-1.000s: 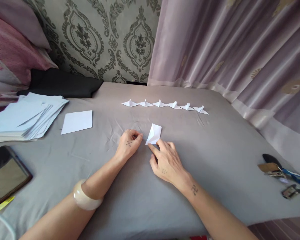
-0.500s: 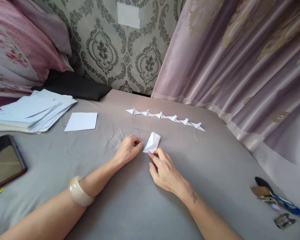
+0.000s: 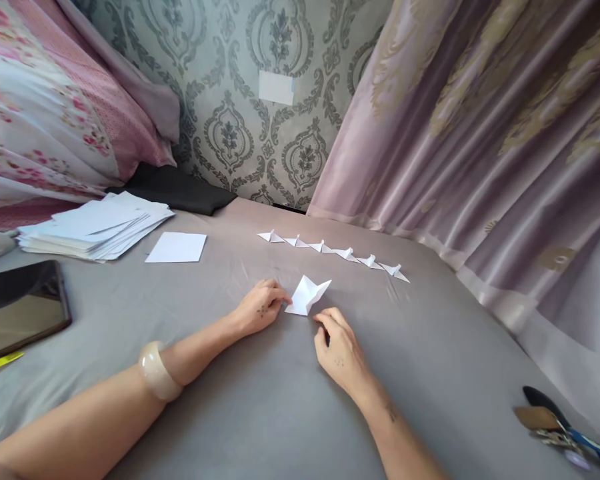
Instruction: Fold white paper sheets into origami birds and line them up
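- The folded paper [image 3: 306, 297] lies on the grey cloth [image 3: 260, 413] between the two hands, one flap raised on its right side; this central spot probably suits reach from either side.
- The left hand [image 3: 263, 308] has a fingertip at the paper's left edge, seemingly to keep it from sliding; whether thumb and forefinger pinch it, I cannot tell.
- The right hand [image 3: 339, 350] is just beside the paper's near right side, fingers curled and slightly apart, with nothing visible between them; so near, it seems placed to work the raised flap.
- Six small folded pieces [image 3: 347, 253] form a slanting row beyond the hands, tips touching or nearly so, likely lined up there to be out of the way.
- A single sheet [image 3: 177, 247] lies flat by itself, between the hands and the loose paper stack [image 3: 95, 230], perhaps for easy reach.
- No box or tray is in view; paper lies directly on the cloth.
- A phone [image 3: 23, 310] rests at far left, keys [image 3: 553, 427] at far right, both well apart from the folding.
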